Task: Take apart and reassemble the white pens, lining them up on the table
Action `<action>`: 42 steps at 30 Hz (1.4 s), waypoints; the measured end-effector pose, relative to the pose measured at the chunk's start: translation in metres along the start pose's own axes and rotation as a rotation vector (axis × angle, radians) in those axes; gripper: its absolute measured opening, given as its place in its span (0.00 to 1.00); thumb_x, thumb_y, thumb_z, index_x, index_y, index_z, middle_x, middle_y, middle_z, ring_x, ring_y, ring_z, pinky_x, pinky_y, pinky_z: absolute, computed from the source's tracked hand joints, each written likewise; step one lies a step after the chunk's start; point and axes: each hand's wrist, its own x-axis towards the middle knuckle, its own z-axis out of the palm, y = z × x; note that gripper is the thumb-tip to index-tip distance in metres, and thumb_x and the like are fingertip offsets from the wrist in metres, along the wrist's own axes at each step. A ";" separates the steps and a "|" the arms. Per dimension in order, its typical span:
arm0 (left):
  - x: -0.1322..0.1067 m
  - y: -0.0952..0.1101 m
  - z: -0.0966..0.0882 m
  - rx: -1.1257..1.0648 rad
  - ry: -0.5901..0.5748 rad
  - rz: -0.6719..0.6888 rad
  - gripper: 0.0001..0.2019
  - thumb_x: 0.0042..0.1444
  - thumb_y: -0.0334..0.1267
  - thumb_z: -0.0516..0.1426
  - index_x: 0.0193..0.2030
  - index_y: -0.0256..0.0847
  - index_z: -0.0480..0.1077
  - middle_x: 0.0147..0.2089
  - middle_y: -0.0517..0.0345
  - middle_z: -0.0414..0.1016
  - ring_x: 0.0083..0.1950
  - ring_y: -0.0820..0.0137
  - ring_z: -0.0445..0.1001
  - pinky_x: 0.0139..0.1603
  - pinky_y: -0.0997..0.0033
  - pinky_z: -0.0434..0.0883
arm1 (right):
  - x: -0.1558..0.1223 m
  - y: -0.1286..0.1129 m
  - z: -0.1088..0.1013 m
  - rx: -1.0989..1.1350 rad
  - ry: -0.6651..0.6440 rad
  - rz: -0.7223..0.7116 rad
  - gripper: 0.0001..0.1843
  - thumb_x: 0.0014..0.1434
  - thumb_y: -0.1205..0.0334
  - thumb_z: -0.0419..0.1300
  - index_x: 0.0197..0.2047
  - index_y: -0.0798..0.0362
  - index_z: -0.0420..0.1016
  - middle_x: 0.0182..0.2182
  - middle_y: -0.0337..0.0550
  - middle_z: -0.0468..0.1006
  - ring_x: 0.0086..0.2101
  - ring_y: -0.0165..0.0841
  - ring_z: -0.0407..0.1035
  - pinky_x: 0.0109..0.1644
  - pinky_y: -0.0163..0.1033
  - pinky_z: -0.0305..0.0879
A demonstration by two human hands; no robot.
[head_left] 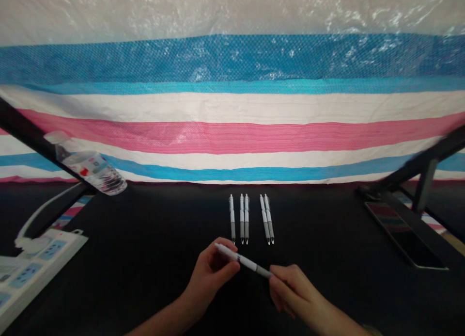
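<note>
Between my two hands is a white pen [248, 264] with a grey grip, slanting down to the right. Thumb and fingers of my left hand [212, 268] pinch it near the clip end. At the grey tip end, my right hand [292, 290] has its fingers closed around it, covering the point. Just beyond my hands, several similar pens lie on the black table with their tips toward me: a single pen [232, 219] on the left, a close pair [244, 219] beside it, and another pair [267, 219] farther right.
A white power strip [47, 263] with a plugged-in cable lies at the left. Behind it a clear plastic bottle [98, 172] leans near a black bar. A dark phone [405, 234] rests at the right. A striped plastic sheet [232, 137] hangs behind the black table [152, 239].
</note>
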 end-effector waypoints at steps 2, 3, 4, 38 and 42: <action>0.004 -0.001 0.002 -0.093 0.008 0.008 0.14 0.44 0.41 0.73 0.35 0.39 0.77 0.32 0.60 0.73 0.33 0.73 0.70 0.34 0.76 0.68 | -0.001 -0.006 0.000 -0.111 -0.008 -0.049 0.29 0.70 0.39 0.48 0.28 0.53 0.70 0.23 0.37 0.69 0.26 0.28 0.64 0.30 0.31 0.59; 0.006 0.000 0.002 -0.151 0.000 0.012 0.14 0.44 0.41 0.73 0.34 0.38 0.77 0.34 0.59 0.74 0.36 0.71 0.72 0.37 0.75 0.70 | -0.001 -0.008 0.000 -0.111 -0.012 -0.051 0.28 0.70 0.40 0.49 0.31 0.53 0.71 0.23 0.37 0.70 0.26 0.28 0.64 0.30 0.31 0.58; 0.009 0.000 0.002 -0.209 -0.012 0.009 0.14 0.45 0.41 0.73 0.34 0.38 0.78 0.36 0.57 0.75 0.38 0.69 0.73 0.41 0.73 0.71 | -0.001 -0.008 0.000 -0.082 -0.021 -0.039 0.27 0.70 0.40 0.49 0.34 0.53 0.71 0.24 0.37 0.71 0.24 0.27 0.63 0.28 0.31 0.56; 0.025 0.005 -0.012 -0.117 0.027 0.102 0.25 0.55 0.38 0.67 0.56 0.43 0.63 0.36 0.59 0.78 0.35 0.67 0.78 0.36 0.66 0.78 | 0.002 -0.002 0.001 0.016 -0.061 -0.015 0.22 0.70 0.44 0.50 0.38 0.55 0.71 0.24 0.35 0.70 0.19 0.24 0.60 0.21 0.29 0.51; 0.027 0.005 -0.012 -0.136 0.048 0.098 0.25 0.53 0.38 0.68 0.55 0.44 0.63 0.35 0.60 0.78 0.34 0.67 0.78 0.35 0.67 0.78 | 0.001 0.001 0.001 0.030 -0.070 -0.013 0.22 0.70 0.44 0.51 0.38 0.55 0.71 0.24 0.35 0.70 0.19 0.24 0.60 0.21 0.29 0.52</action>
